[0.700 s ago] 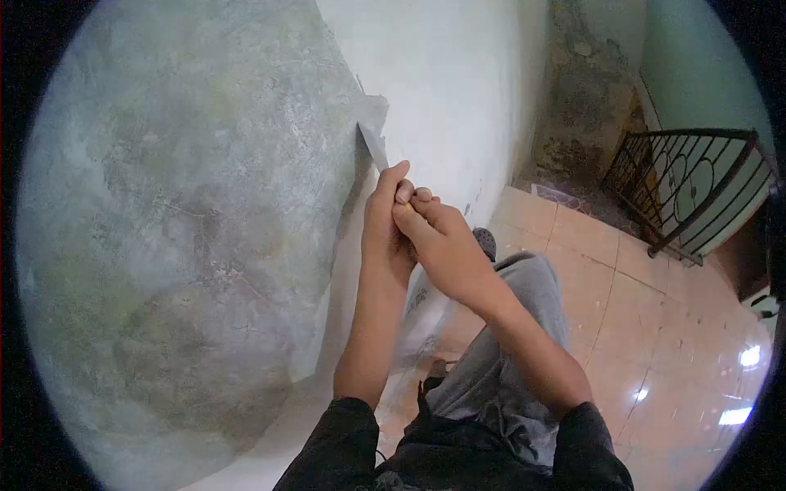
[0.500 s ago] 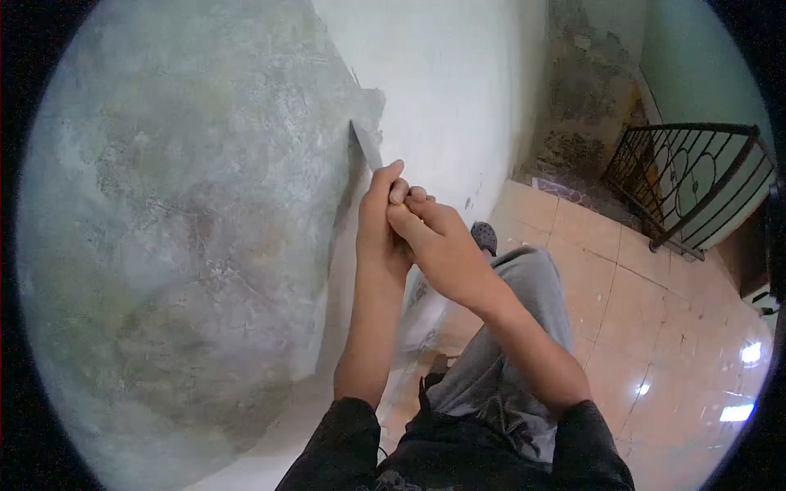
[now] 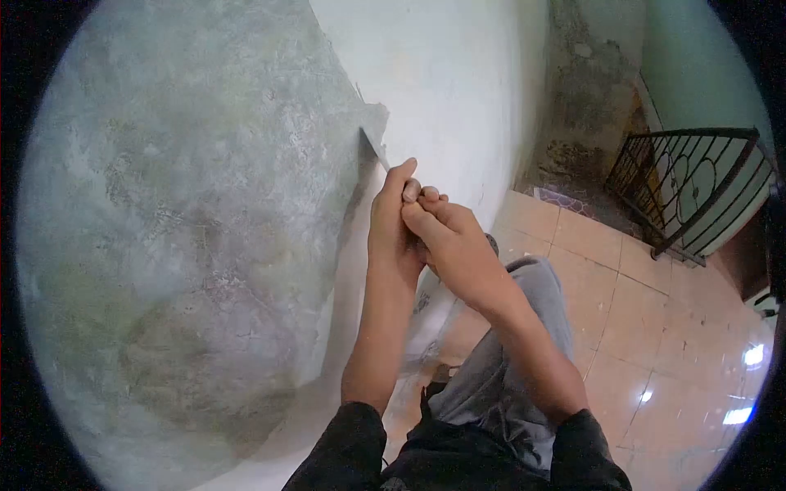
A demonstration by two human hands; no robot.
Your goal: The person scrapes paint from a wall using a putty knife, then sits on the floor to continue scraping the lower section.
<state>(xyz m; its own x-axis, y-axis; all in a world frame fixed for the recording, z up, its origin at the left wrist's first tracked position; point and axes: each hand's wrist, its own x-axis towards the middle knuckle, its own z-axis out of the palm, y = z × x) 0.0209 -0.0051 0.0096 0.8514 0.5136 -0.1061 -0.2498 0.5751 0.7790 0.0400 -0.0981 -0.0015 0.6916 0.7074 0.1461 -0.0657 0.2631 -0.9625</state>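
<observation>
- Sleeves (image 3: 348, 446), black, frame the lower view, with grey trousers (image 3: 479, 393) between the forearms.
- Left hand (image 3: 395, 213) and right hand (image 3: 458, 245) are closed together around the scraper's handle, which the fingers hide.
- Scraper (image 3: 374, 148) extends from the left hand's thumb side, its thin metal blade slanting over the grey patch (image 3: 205, 196) near the edge of the white paint (image 3: 446, 74); whether it touches is unclear.
- Tiled floor (image 3: 630, 319) spreads right of the trousers.
- Dark metal railing (image 3: 746, 155) stands beyond, near a stained wall section (image 3: 581, 102).
</observation>
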